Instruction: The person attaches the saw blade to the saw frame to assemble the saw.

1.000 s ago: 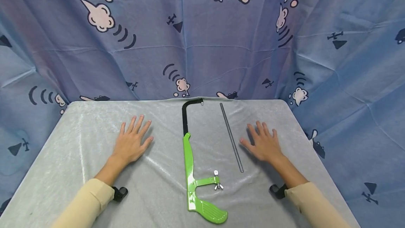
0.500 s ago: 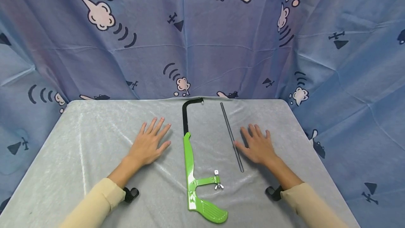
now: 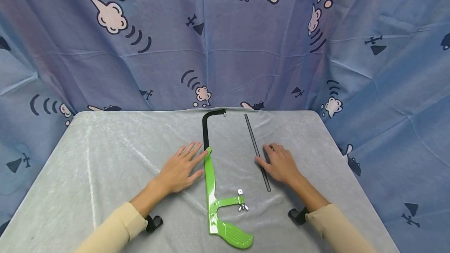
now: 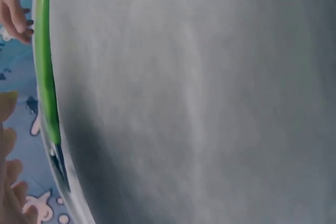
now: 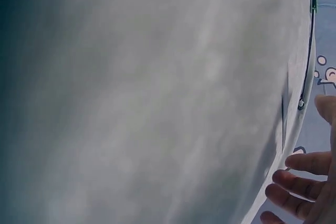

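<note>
A hacksaw frame (image 3: 209, 179) lies lengthwise on the table, with a green handle, a black bent front end and a wing nut on its short arm. To its right lies a thin dark hacksaw blade (image 3: 251, 131). The left hand (image 3: 180, 170) reaches the frame from the left, fingers straight, its index fingertip overlapping the green part's upper end. In the left wrist view the green frame (image 4: 46, 66) runs along the left edge. Over the blade's middle, the right hand (image 3: 280, 164) has its thumb across it and its fingers bent slightly; the right wrist view shows those fingers (image 5: 294, 201) apart, holding nothing.
A grey-white cloth (image 3: 116, 159) covers the table. Behind and beside it hangs a blue curtain (image 3: 158, 50) with cartoon planes and clouds. Black wrist mounts (image 3: 154, 223) show at both cuffs.
The left hand has moved right and nearer, from bare cloth to the hacksaw frame. The right hand has moved left to the blade, its fingers bending more. Frame and blade lie where they were.
</note>
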### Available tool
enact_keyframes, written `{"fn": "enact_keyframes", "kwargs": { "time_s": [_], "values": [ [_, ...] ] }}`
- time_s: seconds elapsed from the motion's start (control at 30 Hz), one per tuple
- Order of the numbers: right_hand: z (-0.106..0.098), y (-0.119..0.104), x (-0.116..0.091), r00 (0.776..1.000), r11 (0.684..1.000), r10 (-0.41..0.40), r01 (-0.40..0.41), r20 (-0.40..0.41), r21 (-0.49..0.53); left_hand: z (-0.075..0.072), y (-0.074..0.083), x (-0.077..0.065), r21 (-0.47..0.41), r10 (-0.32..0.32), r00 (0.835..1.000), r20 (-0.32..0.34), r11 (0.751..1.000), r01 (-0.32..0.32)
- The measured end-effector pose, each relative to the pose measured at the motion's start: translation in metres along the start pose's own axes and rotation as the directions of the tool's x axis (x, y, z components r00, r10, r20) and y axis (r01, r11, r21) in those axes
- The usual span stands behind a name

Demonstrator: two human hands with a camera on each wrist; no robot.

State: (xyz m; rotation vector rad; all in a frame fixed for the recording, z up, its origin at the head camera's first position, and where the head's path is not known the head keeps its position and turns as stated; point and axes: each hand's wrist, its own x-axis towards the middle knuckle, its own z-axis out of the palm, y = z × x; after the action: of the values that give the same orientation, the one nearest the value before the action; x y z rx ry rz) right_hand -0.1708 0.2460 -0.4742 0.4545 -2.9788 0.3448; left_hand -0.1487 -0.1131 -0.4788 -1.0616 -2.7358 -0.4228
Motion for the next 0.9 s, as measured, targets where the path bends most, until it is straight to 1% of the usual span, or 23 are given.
{"fn": "enact_keyframes", "kwargs": {
  "time_s": [0.13, 0.23, 0.4, 0.57, 0.63, 0.77, 0.8, 0.9],
  "values": [
    [0.001, -0.004, 0.002, 1.000, 0.999, 0.017, -0.017, 0.005, 0.046, 0.002, 0.009, 0.002, -0.056, 0.049, 0.998, 0.029, 0.997, -0.048],
    [0.001, -0.006, 0.003, 0.999, 0.994, 0.037, -0.040, 0.027, 0.105, 0.003, 0.015, 0.003, -0.094, 0.074, 0.996, 0.054, 0.993, -0.069],
    [0.003, -0.007, 0.006, 0.995, 0.973, 0.074, -0.087, 0.070, 0.214, 0.003, 0.024, 0.005, -0.115, 0.090, 0.991, 0.098, 0.990, -0.078],
    [0.005, -0.005, 0.008, 0.994, 0.944, 0.081, -0.099, 0.072, 0.314, 0.004, 0.032, 0.008, -0.156, 0.101, 0.985, 0.138, 0.985, -0.079],
    [0.005, -0.003, 0.009, 0.993, 0.920, 0.088, -0.111, 0.077, 0.376, 0.005, 0.036, 0.009, -0.172, 0.105, 0.982, 0.154, 0.982, -0.078],
    [0.006, 0.004, 0.012, 0.988, 0.859, 0.114, -0.151, 0.103, 0.489, 0.004, 0.042, 0.012, -0.198, 0.096, 0.976, 0.194, 0.979, -0.057],
    [0.006, 0.005, 0.012, 0.986, 0.843, 0.123, -0.163, 0.111, 0.512, 0.004, 0.043, 0.012, -0.202, 0.093, 0.975, 0.203, 0.978, -0.051],
    [0.006, 0.009, 0.013, 0.983, 0.814, 0.135, -0.183, 0.127, 0.551, 0.003, 0.047, 0.014, -0.217, 0.094, 0.970, 0.225, 0.975, -0.044]
  ]
}}
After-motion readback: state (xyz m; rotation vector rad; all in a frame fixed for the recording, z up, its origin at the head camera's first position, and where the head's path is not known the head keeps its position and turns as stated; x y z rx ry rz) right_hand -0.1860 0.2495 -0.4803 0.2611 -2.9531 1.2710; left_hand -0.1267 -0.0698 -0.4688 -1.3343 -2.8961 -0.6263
